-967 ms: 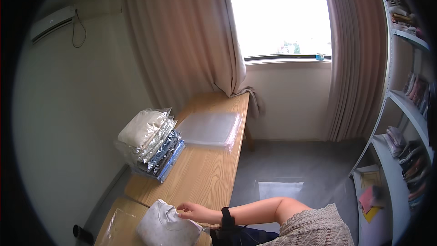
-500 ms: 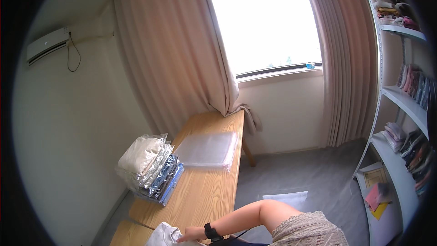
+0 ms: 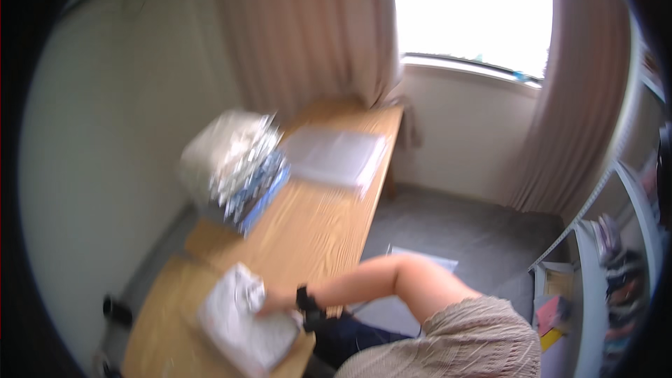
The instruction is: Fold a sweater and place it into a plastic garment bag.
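A folded white garment (image 3: 241, 329) lies on the near part of the wooden table, its collar end toward the far side. My right hand (image 3: 278, 301), with a black band on the wrist, reaches in from the right and touches the garment's right side near the collar. Motion smears the fingers, so their grip is unclear. Farther along the table stands a stack of bagged folded clothes (image 3: 234, 168), cream on top and blue lower down. Beyond it lies a flat pile of clear plastic bags (image 3: 336, 157). My left hand is out of view.
The wooden table (image 3: 318, 227) stretches from the near left toward the curtain (image 3: 308, 35) and window. At the right is a metal shelf (image 3: 586, 266) with folded clothes. A pale flat sheet (image 3: 427, 257) shows beyond my forearm, low by the floor.
My view has tipped downward, bringing the white garment and near table more fully into sight. My right hand remains at the garment by its collar. The picture is now blurred.
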Tool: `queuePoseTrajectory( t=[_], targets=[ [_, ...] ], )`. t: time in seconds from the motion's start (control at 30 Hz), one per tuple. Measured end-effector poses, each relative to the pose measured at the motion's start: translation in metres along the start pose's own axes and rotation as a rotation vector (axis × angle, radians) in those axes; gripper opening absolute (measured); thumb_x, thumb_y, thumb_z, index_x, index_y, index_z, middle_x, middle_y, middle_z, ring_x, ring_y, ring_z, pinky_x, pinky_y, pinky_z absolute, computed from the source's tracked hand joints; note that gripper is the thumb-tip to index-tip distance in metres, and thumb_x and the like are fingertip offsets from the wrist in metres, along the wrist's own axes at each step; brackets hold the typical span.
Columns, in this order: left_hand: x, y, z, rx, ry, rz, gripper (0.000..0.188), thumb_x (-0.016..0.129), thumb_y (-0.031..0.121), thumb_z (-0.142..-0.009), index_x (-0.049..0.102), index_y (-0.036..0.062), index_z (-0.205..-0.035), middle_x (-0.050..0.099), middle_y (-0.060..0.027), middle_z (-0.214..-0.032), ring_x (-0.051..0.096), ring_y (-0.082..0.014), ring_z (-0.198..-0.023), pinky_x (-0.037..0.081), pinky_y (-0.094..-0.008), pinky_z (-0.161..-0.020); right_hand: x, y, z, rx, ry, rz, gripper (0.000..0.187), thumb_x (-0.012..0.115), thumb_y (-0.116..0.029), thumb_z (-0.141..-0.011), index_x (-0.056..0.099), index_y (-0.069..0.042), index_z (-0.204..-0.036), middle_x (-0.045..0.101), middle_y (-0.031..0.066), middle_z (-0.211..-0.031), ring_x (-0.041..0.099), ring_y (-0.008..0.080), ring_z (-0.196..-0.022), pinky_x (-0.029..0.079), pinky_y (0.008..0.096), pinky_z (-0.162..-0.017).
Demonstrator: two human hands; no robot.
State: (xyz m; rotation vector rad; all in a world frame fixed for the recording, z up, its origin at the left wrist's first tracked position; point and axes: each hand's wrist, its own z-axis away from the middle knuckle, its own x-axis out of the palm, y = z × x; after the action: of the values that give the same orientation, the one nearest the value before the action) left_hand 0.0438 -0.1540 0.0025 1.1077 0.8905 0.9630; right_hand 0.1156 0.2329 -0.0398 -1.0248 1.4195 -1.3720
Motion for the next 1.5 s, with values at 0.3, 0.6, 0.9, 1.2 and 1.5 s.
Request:
queuePoseTrajectory(
  t=[0.3,0.6,0.9,1.2,1.5],
  targets=[
    [-0.012,-0.011,0.007,0.076,0.084,0.021,0.044,0.046,0.0,-0.086,0.048,0.0006,-0.13,0.053,-0.0068,-0.13,0.048,-0.0044,-0.066,0.039,-0.0176,-0.059,-0.018,-0.045,0.015,0.556,0.006,-0.242,0.049,0.071,-0.018,-0.081,0.051,0.004,-0.121,0.062,0.0135,-0.112,0.063,0.0226,-0.098,0.052,0.034,-0.084],
    [-0.034,-0.023,0.016,0.042,0.134,-0.008,0.044,0.045,0.0,-0.086,0.05,0.003,-0.13,0.054,-0.0083,-0.129,0.052,-0.0055,-0.065,0.039,-0.0182,-0.057,-0.01,-0.022,0.024,0.555,-0.136,-0.64,0.046,0.068,-0.017,-0.083,0.05,0.004,-0.121,0.061,0.0125,-0.114,0.06,0.022,-0.104,0.05,0.0364,-0.091],
    [-0.027,-0.013,-0.004,0.032,0.107,0.002,0.044,0.046,0.001,-0.086,0.05,0.0037,-0.13,0.055,-0.0059,-0.126,0.053,-0.0063,-0.067,0.04,-0.0193,-0.059,-0.012,-0.017,0.049,0.481,-0.039,-0.781,0.043,0.055,-0.007,-0.081,0.046,0.008,-0.12,0.061,0.0181,-0.11,0.063,0.0259,-0.096,0.051,0.0359,-0.088],
    [0.008,-0.003,-0.076,0.086,0.104,-0.085,0.045,0.048,0.002,-0.086,0.047,0.0022,-0.131,0.055,-0.0091,-0.127,0.057,-0.0078,-0.071,0.044,-0.0206,-0.061,-0.074,-0.032,0.143,0.21,0.447,-0.733,0.047,0.051,-0.008,-0.077,0.045,0.008,-0.121,0.06,0.0189,-0.109,0.063,0.0285,-0.096,0.05,0.0358,-0.089],
    [0.042,0.012,-0.038,0.539,0.001,-0.812,0.043,0.061,0.015,-0.085,0.051,0.0096,-0.127,0.032,-0.0191,-0.145,0.024,-0.0346,-0.138,0.025,-0.0425,-0.11,-0.123,-0.012,0.172,0.428,0.465,-0.725,0.047,0.05,-0.002,-0.078,0.043,0.008,-0.123,0.058,0.0199,-0.115,0.061,0.03,-0.102,0.049,0.0409,-0.093]
  ],
)
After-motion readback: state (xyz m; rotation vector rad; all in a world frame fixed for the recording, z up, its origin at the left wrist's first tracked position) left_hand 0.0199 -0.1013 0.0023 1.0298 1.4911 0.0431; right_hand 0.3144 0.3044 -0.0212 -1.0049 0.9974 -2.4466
